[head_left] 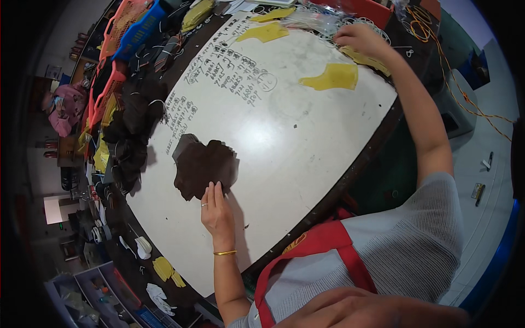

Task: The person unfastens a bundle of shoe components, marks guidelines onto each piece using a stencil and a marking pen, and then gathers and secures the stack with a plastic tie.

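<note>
Left hand [217,213]: fingers straight, touching dark-brown jagged-edged flat stack [205,168]; dragging could skew it.
Right hand [359,42]: grip unclear, beside yellow flat piece [369,60].

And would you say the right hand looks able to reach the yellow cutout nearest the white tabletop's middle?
Probably yes: the right hand is close by, and nothing appears to lie over the yellow cutout, though whether that hand holds something is unclear.

Black handwritten characters and numbers [232,71], some in circles [266,82], on the white tabletop [295,180]
</note>
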{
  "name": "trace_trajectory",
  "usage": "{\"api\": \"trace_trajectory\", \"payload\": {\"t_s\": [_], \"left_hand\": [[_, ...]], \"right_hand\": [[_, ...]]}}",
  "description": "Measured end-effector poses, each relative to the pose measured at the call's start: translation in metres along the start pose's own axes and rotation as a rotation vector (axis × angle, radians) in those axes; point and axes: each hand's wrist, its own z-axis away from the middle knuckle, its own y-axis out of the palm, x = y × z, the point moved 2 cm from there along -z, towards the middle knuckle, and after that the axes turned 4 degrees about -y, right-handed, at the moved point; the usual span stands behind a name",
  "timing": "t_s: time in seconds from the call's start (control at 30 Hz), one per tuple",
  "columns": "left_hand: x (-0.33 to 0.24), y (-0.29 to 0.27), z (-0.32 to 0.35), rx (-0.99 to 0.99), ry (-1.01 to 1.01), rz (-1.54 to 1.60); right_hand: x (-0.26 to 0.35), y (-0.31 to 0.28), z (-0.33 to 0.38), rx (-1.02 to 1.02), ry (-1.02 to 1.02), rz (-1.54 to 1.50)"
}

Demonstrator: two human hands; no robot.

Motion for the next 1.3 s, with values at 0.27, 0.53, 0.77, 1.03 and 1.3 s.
{"api": "trace_trajectory", "payload": {"t_s": [0.27, 0.53, 0.77, 1.03, 1.3], "left_hand": [[0.002, -0.010, -0.005, -0.071, -0.028, 0.144], [-0.018, -0.039, 0.019, 0.012, 0.065, 0.424], [-0.043, -0.049, 0.010, 0.108, 0.182, 0.478], [-0.167, -0.007, -0.081, 0.036, 0.826, 0.706], [-0.229, 0.026, -0.126, 0.108, 0.621, 0.654]], "right_hand": [[0.076, 0.109, -0.186, 0.252, -0.128, 0.409], [0.132, 0.125, -0.196, 0.610, -0.271, 0.545], [0.121, 0.027, -0.075, 0.830, -0.130, 0.393], [0.047, 0.032, 0.016, 0.459, -0.184, 0.665], [0.064, 0.031, -0.025, 0.605, -0.160, 0.071]]}}
